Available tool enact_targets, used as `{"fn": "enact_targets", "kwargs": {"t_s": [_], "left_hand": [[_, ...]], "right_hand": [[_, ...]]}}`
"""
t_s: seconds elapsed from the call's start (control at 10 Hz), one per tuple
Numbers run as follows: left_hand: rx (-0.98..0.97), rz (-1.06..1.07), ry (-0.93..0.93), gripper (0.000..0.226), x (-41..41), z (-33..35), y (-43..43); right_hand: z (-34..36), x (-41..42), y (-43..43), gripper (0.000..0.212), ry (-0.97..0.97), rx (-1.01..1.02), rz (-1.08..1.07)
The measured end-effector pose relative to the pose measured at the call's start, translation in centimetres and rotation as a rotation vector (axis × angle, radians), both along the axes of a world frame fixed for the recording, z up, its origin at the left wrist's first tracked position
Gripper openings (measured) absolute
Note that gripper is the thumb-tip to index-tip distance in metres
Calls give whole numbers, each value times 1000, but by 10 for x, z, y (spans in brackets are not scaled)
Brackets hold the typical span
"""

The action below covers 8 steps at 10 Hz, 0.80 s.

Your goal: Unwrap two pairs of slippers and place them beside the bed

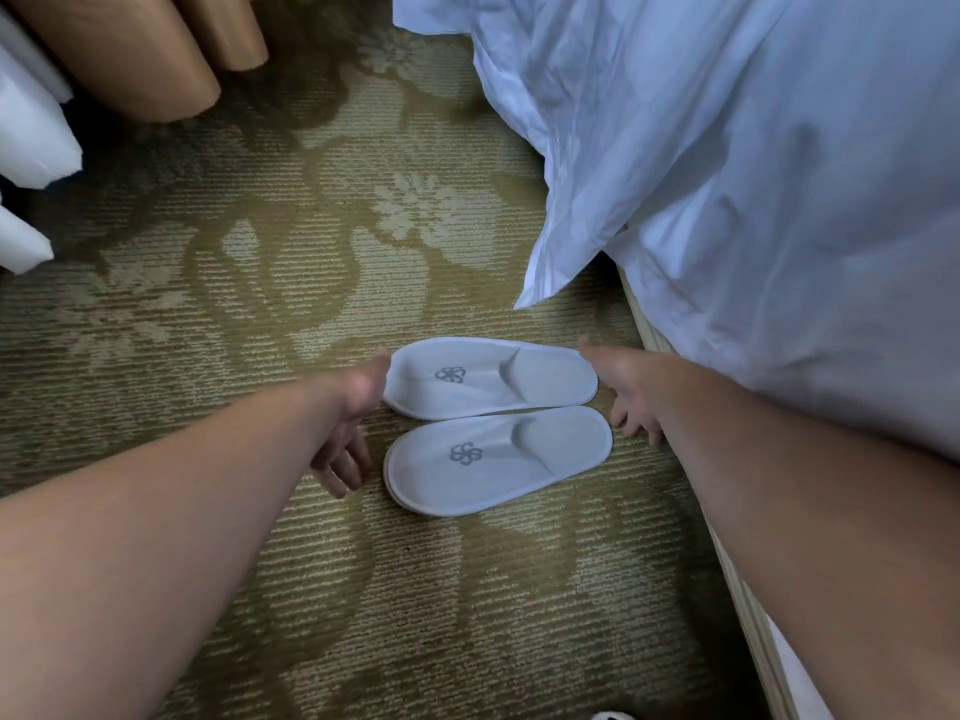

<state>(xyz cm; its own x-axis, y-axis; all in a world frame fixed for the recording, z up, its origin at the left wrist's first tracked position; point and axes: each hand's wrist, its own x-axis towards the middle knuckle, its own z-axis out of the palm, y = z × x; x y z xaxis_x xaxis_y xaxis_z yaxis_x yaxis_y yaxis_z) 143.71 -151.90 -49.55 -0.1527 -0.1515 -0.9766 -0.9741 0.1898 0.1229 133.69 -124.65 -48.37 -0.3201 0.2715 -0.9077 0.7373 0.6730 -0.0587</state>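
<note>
Two white slippers lie side by side on the carpet, each with a grey swirl logo: the far slipper (491, 377) and the near slipper (496, 459). Their toe ends point left. My left hand (347, 433) hangs by the toe ends, fingers relaxed, thumb close to the far slipper's tip. My right hand (621, 394) reaches to the heel ends with fingers spread and loose. Neither hand holds anything. The bed (779, 200), under a rumpled white duvet, stands just right of the slippers.
The patterned olive carpet (260, 314) spreads to the left. Tan and white curtain folds (119, 59) hang at the top left. The bed's wooden base edge (737, 579) runs down the right side. A small white object (613, 715) peeks in at the bottom edge.
</note>
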Motion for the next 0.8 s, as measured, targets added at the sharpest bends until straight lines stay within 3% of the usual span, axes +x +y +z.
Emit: {"fn": "enact_targets", "kwargs": {"t_s": [0.5, 0.8], "left_hand": [[31, 136, -6, 111, 12, -4, 15], [116, 166, 3, 112, 19, 6, 5]], "right_hand": [[-2, 11, 6, 103, -14, 8, 17], [15, 15, -3, 89, 35, -28, -38]]}}
